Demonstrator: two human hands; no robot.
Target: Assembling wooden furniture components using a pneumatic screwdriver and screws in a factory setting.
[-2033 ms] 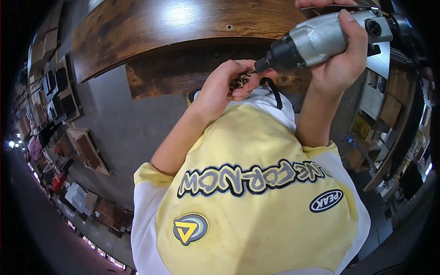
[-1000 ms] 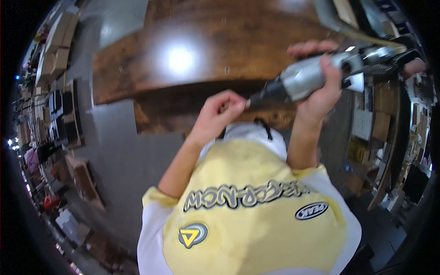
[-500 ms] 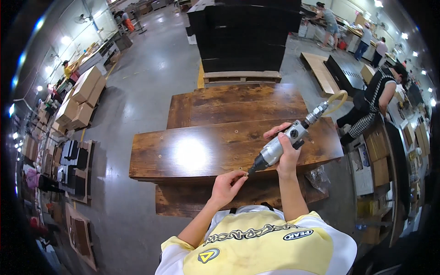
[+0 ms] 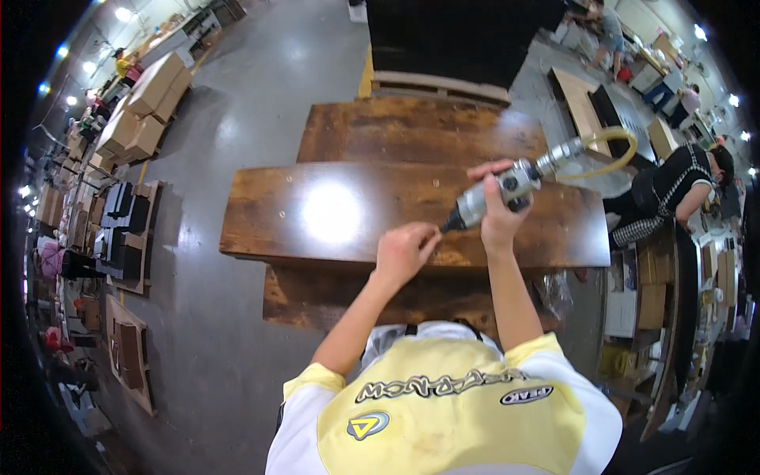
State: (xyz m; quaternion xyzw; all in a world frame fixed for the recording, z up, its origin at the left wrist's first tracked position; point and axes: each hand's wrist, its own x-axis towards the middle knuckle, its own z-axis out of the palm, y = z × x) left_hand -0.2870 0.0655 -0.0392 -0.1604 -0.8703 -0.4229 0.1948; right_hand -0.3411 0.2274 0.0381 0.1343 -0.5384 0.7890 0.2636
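Note:
My right hand [image 4: 500,212] is wrapped around a silver air screwdriver [image 4: 473,204] with a black nose, which slants down to the left over the brown wood-grain board [image 4: 380,226]. My left hand [image 4: 405,252] is closed in a pinch right at the driver's tip, above the front part of the board. Whatever sits between those fingertips is too small to make out. A yellowish air hose [image 4: 625,150] loops off the driver's rear end. Small round marks show on the board's top face.
More wood-grain boards lie behind [image 4: 427,127] and below on the near side [image 4: 317,297]. Beyond them a black stack [image 4: 451,39] stands on a pallet [image 4: 435,87]. A co-worker [image 4: 673,186] bends at the right beside shelving [image 4: 649,293]. Cartons [image 4: 150,103] are piled at the left.
My view has tilted, so the boards appear higher. Both hands and the driver have moved slightly away from me and to the right, and the driver lies a little flatter.

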